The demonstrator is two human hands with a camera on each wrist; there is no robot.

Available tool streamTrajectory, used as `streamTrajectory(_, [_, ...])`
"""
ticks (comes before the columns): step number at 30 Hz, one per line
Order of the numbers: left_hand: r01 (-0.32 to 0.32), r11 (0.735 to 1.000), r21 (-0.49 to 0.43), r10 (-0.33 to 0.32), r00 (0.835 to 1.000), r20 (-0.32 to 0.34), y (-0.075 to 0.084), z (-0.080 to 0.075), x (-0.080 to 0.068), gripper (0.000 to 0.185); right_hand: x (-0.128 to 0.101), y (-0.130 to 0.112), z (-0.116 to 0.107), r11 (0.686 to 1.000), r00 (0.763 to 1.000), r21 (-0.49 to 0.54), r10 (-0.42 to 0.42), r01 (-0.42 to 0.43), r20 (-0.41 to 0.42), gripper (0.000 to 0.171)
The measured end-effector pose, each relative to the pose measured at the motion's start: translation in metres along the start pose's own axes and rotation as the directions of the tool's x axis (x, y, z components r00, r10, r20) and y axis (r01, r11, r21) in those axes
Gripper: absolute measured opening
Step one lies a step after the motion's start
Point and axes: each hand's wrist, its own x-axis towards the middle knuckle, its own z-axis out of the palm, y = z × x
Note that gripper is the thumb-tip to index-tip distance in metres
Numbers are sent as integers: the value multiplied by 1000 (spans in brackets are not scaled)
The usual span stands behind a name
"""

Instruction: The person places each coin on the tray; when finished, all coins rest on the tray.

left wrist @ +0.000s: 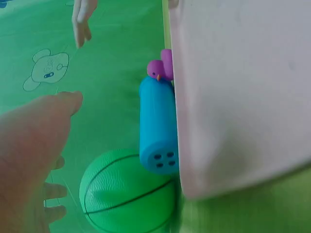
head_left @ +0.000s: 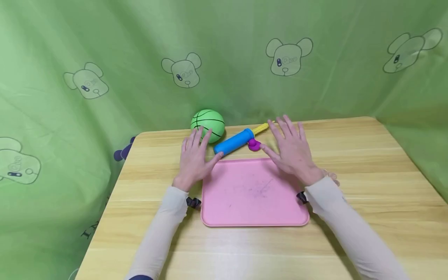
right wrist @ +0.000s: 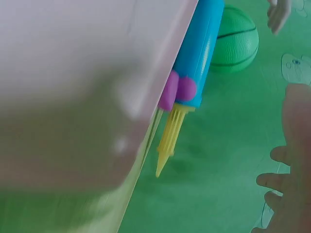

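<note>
A person's left hand [head_left: 195, 159] and right hand [head_left: 293, 151] hover, fingers spread apart, by the far corners of a pink tray [head_left: 252, 198], with a green ball [head_left: 207, 118], blue pump [head_left: 233, 143] and purple duck [head_left: 254, 146] beyond.

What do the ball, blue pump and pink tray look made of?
Green ball: probably rubber or soft vinyl, fairly matte, with a pebbled skin. Blue pump: likely moulded plastic, smooth, with a soft sheen and holed end. Pink tray: seems plastic, smooth, faintly scuffed, with a rounded rim.

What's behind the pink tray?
Behind the pink tray lie a green ball, a blue pump with a yellow nozzle, and a purple duck. The left hand covers part of the ball, hiding that bit.
</note>
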Motion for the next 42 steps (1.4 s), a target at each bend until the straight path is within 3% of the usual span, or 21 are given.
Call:
streamTrajectory(6, [-30,994,-104,33,999,32,-15,0,-14,81,-16,25,-12,999,999,24,33,-33,7,78])
streamTrajectory(15, [3,961,-275,48,983,177,-34,3,-37,65,-32,71,-26,998,997,23,65,-66,38,68])
streamTrajectory(18, [21,927,-373,67,973,222,-39,5,-40,57,-37,88,-25,994,994,57,94,-98,59,66])
streamTrajectory(25, [100,811,-577,60,966,253,-49,12,-49,43,-51,109,-24,960,968,201,158,-197,196,65])
streamTrajectory(30, [92,791,-605,88,961,262,-52,16,-50,38,-62,122,-29,951,962,243,132,-191,238,49])
streamTrajectory(36, [109,772,-627,94,955,282,-56,20,-52,25,-73,134,-34,924,935,282,165,-258,315,43])
streamTrajectory(42, [136,765,-629,94,943,318,-58,21,-52,24,-84,144,-30,920,936,304,147,-248,321,39])
